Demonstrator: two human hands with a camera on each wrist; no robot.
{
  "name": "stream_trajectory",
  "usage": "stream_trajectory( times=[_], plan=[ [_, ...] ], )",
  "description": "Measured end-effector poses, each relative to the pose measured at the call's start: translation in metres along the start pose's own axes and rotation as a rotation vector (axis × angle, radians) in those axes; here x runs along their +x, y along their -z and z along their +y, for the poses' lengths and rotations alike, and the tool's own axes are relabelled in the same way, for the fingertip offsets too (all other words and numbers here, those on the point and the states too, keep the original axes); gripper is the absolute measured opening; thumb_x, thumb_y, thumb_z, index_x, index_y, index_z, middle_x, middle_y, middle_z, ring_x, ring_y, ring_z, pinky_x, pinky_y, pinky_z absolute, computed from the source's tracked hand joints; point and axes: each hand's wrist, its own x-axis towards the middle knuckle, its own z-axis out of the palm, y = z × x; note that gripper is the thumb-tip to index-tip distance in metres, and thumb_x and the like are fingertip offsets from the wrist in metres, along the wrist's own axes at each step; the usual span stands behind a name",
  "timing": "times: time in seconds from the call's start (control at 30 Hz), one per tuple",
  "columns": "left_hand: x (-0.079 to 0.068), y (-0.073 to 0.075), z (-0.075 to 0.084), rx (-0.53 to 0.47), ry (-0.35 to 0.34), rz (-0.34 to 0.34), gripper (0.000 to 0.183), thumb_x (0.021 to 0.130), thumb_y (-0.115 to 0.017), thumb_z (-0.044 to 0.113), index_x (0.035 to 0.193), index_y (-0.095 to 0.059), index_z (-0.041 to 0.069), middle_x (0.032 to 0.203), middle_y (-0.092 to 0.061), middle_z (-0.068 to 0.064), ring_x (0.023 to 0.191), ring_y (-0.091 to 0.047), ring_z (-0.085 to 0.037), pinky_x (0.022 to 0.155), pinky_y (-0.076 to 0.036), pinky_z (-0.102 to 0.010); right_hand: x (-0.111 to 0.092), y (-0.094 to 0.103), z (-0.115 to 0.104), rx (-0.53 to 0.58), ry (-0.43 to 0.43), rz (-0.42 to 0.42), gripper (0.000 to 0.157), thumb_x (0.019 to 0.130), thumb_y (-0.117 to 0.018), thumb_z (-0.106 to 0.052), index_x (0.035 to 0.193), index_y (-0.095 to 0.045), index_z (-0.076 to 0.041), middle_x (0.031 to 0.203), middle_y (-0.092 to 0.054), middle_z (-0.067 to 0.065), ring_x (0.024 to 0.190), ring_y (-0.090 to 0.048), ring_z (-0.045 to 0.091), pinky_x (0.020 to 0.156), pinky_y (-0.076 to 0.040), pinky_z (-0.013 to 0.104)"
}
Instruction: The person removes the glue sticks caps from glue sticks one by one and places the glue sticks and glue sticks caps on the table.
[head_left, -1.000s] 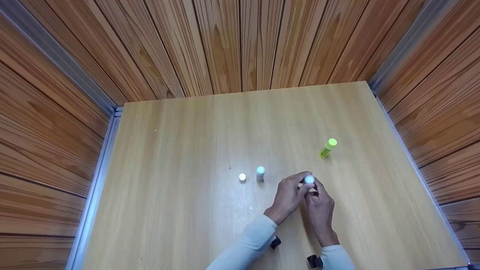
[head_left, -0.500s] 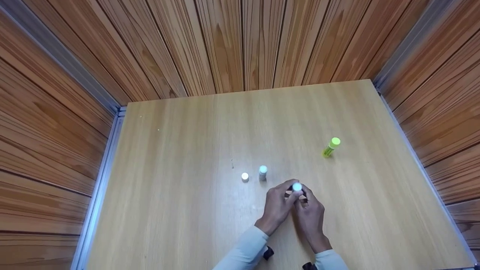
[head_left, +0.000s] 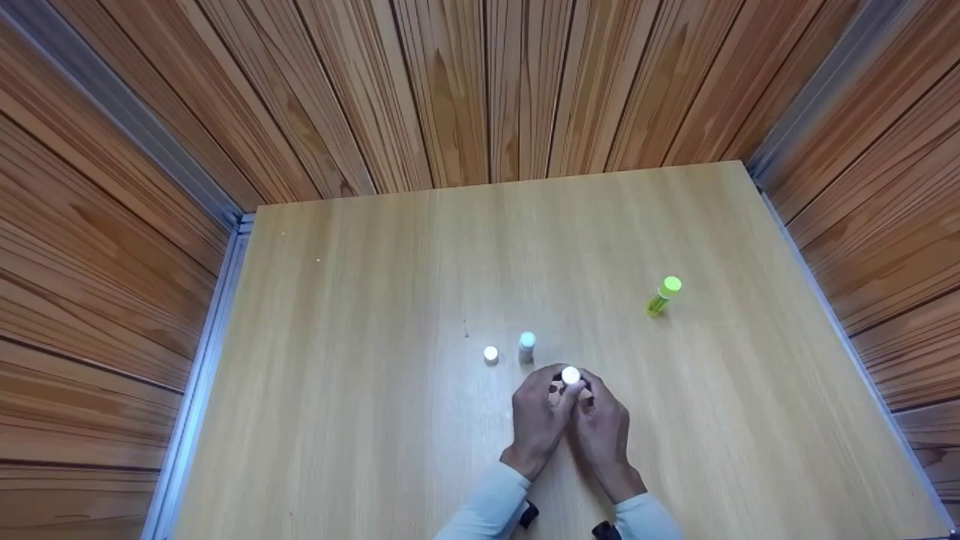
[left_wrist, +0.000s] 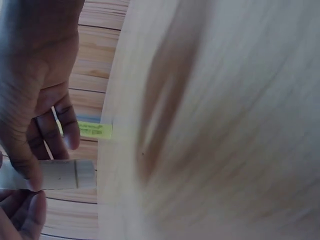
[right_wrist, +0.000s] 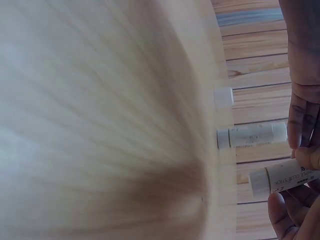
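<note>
Both hands grip one white glue stick (head_left: pixel 571 375), its round white top showing between the fingertips in the head view. My left hand (head_left: pixel 536 416) pinches it from the left, and my right hand (head_left: pixel 602 435) from the right. In the right wrist view the printed words "glue stick" show on the held tube (right_wrist: pixel 285 177), whose lower end hangs free of the fingers. A second glue stick (head_left: pixel 526 347) with a pale blue-white top stands upright just beyond the left hand. Left of it sits a small white cap (head_left: pixel 490 355).
A yellow-green tube (head_left: pixel 663 295) stands farther back on the right side of the wooden table (head_left: pixel 360 337). Wood-plank walls (head_left: pixel 450 90) enclose the back and both sides, with grey metal rails (head_left: pixel 199 367) along the side edges.
Both hands have moved left and slightly toward the person, carrying the glue stick between them closer to the standing one. The standing things have stayed in place.
</note>
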Motion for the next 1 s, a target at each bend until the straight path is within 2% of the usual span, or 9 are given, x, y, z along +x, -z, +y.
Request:
stream_trajectory(
  times=[0.2, 0.43, 0.63, 0.73, 0.8, 0.9, 1.0],
  plan=[
    [-0.001, 0.004, -0.010, 0.047, -0.044, 0.133, 0.025, 0.085, -0.075, 0.027, 0.098, -0.064, 0.008, 0.091, -0.068, -0.001, 0.081, -0.064, -0.008, 0.065, -0.054, -0.022, 0.000, -0.009, -0.007, 0.002, 0.035, -0.033, 0.029, 0.084, -0.072, -0.001, 0.111, -0.062, 0.002, 0.098, -0.071, 0.014, 0.080, -0.068, 0.025, 0.065, -0.055, 0.041],
    [0.003, 0.015, -0.017, 0.000, -0.051, 0.164, 0.025, 0.085, -0.075, 0.024, 0.100, -0.065, 0.007, 0.092, -0.069, -0.002, 0.083, -0.066, -0.010, 0.064, -0.054, -0.027, 0.002, -0.016, -0.006, 0.034, 0.063, -0.059, 0.030, 0.082, -0.075, -0.003, 0.109, -0.063, -0.003, 0.100, -0.070, 0.009, 0.087, -0.067, 0.020, 0.069, -0.056, 0.039],
    [0.002, 0.027, -0.025, -0.054, -0.063, 0.201, 0.029, 0.083, -0.077, 0.016, 0.108, -0.068, 0.004, 0.099, -0.071, -0.004, 0.085, -0.067, -0.013, 0.063, -0.055, -0.031, 0.006, -0.018, -0.008, 0.096, -0.043, -0.124, 0.033, 0.085, -0.073, -0.011, 0.116, -0.062, -0.003, 0.107, -0.069, 0.008, 0.095, -0.066, 0.022, 0.076, -0.055, 0.041],
    [-0.001, 0.032, -0.029, -0.056, -0.029, 0.215, 0.031, 0.082, -0.077, 0.015, 0.110, -0.068, 0.004, 0.100, -0.071, -0.005, 0.087, -0.067, -0.015, 0.066, -0.055, -0.032, 0.008, -0.019, -0.009, 0.139, -0.096, -0.138, 0.035, 0.085, -0.073, -0.011, 0.117, -0.061, -0.002, 0.108, -0.069, 0.010, 0.097, -0.066, 0.024, 0.078, -0.054, 0.041],
    [-0.004, 0.034, -0.032, -0.058, 0.017, 0.213, 0.031, 0.083, -0.076, 0.014, 0.111, -0.068, 0.004, 0.100, -0.071, -0.005, 0.087, -0.067, -0.016, 0.068, -0.055, -0.035, 0.010, -0.020, -0.009, 0.173, -0.111, -0.135, 0.035, 0.084, -0.074, -0.008, 0.116, -0.061, -0.001, 0.107, -0.069, 0.011, 0.098, -0.066, 0.024, 0.079, -0.054, 0.040],
    [-0.009, 0.038, -0.035, -0.040, 0.113, 0.190, 0.030, 0.083, -0.076, 0.014, 0.110, -0.067, 0.006, 0.099, -0.071, -0.004, 0.087, -0.067, -0.018, 0.071, -0.054, -0.038, 0.010, -0.023, -0.008, 0.217, -0.126, -0.123, 0.036, 0.081, -0.075, -0.003, 0.115, -0.061, 0.001, 0.106, -0.069, 0.013, 0.098, -0.066, 0.025, 0.080, -0.054, 0.040],
    [-0.014, 0.041, -0.039, 0.026, 0.216, 0.153, 0.029, 0.081, -0.077, 0.014, 0.108, -0.067, 0.009, 0.098, -0.072, -0.004, 0.088, -0.068, -0.017, 0.074, -0.053, -0.038, 0.010, -0.025, -0.008, 0.236, -0.150, -0.132, 0.036, 0.081, -0.075, -0.003, 0.115, -0.062, 0.001, 0.106, -0.069, 0.013, 0.097, -0.066, 0.025, 0.080, -0.054, 0.040]
  ],
)
